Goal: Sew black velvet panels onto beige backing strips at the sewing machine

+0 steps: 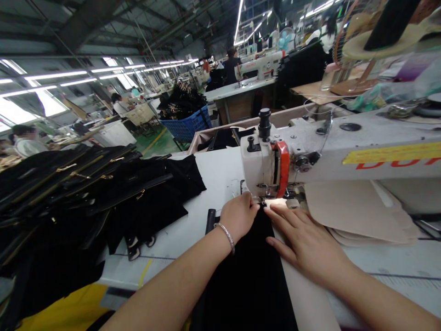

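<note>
A black fabric piece [251, 276] runs from the table's front edge up to the needle area of a white sewing machine [260, 161]. My left hand [237, 216], with a silver bracelet on its wrist, is closed on the fabric's left side just before the presser foot. Its fingertips are curled and partly hidden. Flat beside it lies my right hand [306, 234], fingers stretched out, touching the black fabric's right edge and a pale cream piece [310, 294] alongside. The needle itself is hidden behind the foot and fingers.
Black zippered pieces [86, 184] are heaped on the left, with small dark-and-metal objects [134, 250] by their edge. Cream panels [358, 211] are stacked under the machine arm. Behind stand a blue crate [188, 124] of black pieces and another sewing machine [262, 69].
</note>
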Demonstrator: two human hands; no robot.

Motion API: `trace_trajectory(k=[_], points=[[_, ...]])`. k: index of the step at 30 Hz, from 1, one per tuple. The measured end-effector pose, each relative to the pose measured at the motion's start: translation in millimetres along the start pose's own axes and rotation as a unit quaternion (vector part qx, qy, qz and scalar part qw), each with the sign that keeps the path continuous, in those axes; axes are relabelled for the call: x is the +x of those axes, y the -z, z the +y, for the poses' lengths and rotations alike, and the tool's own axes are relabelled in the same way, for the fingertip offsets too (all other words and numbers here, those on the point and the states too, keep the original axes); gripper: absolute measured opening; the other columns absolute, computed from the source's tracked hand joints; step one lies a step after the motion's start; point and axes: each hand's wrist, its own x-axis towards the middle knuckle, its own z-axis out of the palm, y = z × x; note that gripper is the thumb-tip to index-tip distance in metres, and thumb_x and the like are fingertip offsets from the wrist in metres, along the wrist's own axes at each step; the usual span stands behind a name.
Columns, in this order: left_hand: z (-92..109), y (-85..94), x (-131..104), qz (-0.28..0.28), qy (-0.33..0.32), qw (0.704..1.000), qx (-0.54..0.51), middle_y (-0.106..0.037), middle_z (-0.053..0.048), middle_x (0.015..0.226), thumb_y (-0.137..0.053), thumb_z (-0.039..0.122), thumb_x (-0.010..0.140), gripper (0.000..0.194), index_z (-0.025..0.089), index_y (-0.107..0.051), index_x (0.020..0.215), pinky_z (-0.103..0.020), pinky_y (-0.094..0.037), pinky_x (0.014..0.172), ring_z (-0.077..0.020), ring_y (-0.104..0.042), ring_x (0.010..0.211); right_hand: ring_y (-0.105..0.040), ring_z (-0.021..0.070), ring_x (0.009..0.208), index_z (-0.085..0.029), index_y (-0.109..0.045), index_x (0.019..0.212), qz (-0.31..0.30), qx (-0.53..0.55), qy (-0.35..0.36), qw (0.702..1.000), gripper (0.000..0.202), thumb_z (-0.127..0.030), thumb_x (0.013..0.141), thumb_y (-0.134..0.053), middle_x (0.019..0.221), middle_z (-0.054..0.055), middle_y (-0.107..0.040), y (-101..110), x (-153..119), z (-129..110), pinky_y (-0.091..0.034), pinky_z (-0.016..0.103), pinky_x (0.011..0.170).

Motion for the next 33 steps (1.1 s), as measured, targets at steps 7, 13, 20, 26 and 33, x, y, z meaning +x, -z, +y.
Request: trace_trajectory(k=[7,13,20,26,33], points=[[3.5,4.6,-6.4,0.04,-0.044,0.998,-0.007,-0.068,-0.006,0.093,-0.055,0.027,0.091,0.011,0.018,-0.059,0.096,-0.036,-0.051,0.078,-0.0243,-0.065,0.088,-0.042,0.0276,0.127,-0.024,-0.036,0.145,0.0,0.006,-0.002,1.0,0.06,-0.055,0.094,-0.038,0.14,0.009,-0.047,0.2,-0.3,0.6,-0.042,0.048,0.103],[-9.5,2.2,-31.8,0.036,-0.277,0.959,-0.054,-0.06,-0.007,0.124,-0.052,0.016,0.093,0.022,0.016,-0.057,0.115,-0.039,-0.042,0.108,-0.0206,-0.053,0.12,-0.044,0.0247,0.125,-0.029,-0.042,0.14,0.004,0.021,-0.004,1.0,0.052,-0.053,0.094,-0.04,0.14,0.006,-0.046,-0.2,-4.4,3.4,-0.044,0.046,0.101],[-16.2,-2.9,-27.5,0.04,-0.276,0.959,-0.06,-0.058,-0.007,0.128,-0.05,0.015,0.094,0.027,0.016,-0.056,0.12,-0.042,-0.038,0.114,-0.0198,-0.049,0.126,-0.045,0.0256,0.125,-0.028,-0.038,0.143,0.002,0.007,-0.014,1.0,0.053,-0.05,0.095,-0.038,0.138,0.008,-0.048,-0.4,-3.0,2.3,-0.045,0.047,0.101],[-17.1,-4.3,-24.5,0.046,-0.294,0.953,-0.059,-0.059,-0.007,0.126,-0.049,0.016,0.094,0.025,0.015,-0.058,0.117,-0.041,-0.036,0.115,-0.0189,-0.05,0.125,-0.046,0.0259,0.124,-0.028,-0.039,0.142,0.007,-0.002,-0.01,1.0,0.054,-0.052,0.094,-0.04,0.138,0.007,-0.048,-1.2,-2.3,2.3,-0.048,0.046,0.098],[-11.9,20.1,-47.3,-0.034,-0.265,0.963,-0.036,-0.053,-0.008,0.137,-0.047,0.026,0.097,0.033,0.018,-0.053,0.129,-0.047,-0.027,0.118,-0.0216,-0.042,0.135,-0.052,0.0239,0.119,-0.024,-0.05,0.135,0.039,-0.022,0.022,0.999,0.047,-0.046,0.094,-0.045,0.134,0.007,-0.054,3.9,-19.8,-4.6,-0.049,0.045,0.097]])
